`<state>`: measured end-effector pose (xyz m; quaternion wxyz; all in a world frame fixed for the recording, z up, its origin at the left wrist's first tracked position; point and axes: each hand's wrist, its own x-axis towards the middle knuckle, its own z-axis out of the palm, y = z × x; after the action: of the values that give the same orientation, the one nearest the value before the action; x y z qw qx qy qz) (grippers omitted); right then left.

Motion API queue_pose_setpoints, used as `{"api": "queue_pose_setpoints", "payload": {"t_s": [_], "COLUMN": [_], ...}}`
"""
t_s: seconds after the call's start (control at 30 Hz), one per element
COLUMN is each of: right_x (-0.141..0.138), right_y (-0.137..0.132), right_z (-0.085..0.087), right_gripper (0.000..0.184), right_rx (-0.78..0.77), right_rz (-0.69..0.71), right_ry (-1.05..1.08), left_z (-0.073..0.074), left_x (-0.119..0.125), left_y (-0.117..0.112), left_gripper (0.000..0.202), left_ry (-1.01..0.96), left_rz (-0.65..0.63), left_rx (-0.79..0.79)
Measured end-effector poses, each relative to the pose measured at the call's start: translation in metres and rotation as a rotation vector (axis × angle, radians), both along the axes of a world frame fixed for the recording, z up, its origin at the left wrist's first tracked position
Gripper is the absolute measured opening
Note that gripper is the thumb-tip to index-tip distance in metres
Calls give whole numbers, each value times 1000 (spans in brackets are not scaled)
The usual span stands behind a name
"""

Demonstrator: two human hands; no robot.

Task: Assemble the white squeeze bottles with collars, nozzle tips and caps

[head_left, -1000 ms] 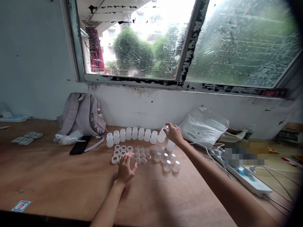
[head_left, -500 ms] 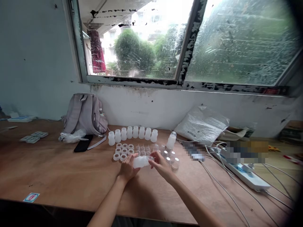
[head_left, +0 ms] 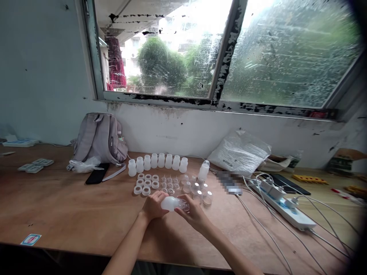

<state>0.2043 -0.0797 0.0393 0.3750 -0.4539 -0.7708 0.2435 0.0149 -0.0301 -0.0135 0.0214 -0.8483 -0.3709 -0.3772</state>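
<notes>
A frosted white baby bottle [head_left: 169, 204] lies on its side just above the table, its clear cap [head_left: 183, 205] pointing right. My left hand [head_left: 154, 205] is closed around the bottle's base end. At the other end, the fingers of my right hand [head_left: 191, 211] grip the clear cap. Beyond my hands, white screw rings [head_left: 146, 190] lie in rows. Small clear nipples [head_left: 170, 184] sit beside them, followed by several clear caps [head_left: 207, 198]. Several open bottles [head_left: 161, 160] form a curved row behind. One capped bottle [head_left: 203, 170] stands apart at the right.
A grey backpack [head_left: 99, 137], plastic bag [head_left: 86, 165] and black phone [head_left: 96, 176] are at the left. On the right are a silvery plastic package [head_left: 241, 151] and a power strip [head_left: 286, 208] with trailing white cables. The wooden table's [head_left: 86, 217] front edge runs below my hands.
The bottle has come slightly nearer to me, and its tilt has changed. My right hand now wraps further over the cap. The view has shifted slightly to the right.
</notes>
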Motion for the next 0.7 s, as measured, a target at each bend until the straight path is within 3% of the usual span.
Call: {"api": "queue_pose_setpoints", "payload": {"t_s": [0.33,0.53,0.7], "right_x": [5,17,46], "right_y": [-9,-5,18], "right_z": [-1,-5,-13], "right_gripper": [30,28,31], "right_rx": [105,328,391], "right_rz": [-25,77,-242], "right_ry": [-57,-177,-155], "left_z": [0,0,-1], "left_x": [5,-4,-20], "left_y": [-2,-1,7], "left_gripper": [29,34,29], "left_ry": [-21,-45,-164], "left_rz": [-29,-6,167], "left_rx": [9,-28,-32]}}
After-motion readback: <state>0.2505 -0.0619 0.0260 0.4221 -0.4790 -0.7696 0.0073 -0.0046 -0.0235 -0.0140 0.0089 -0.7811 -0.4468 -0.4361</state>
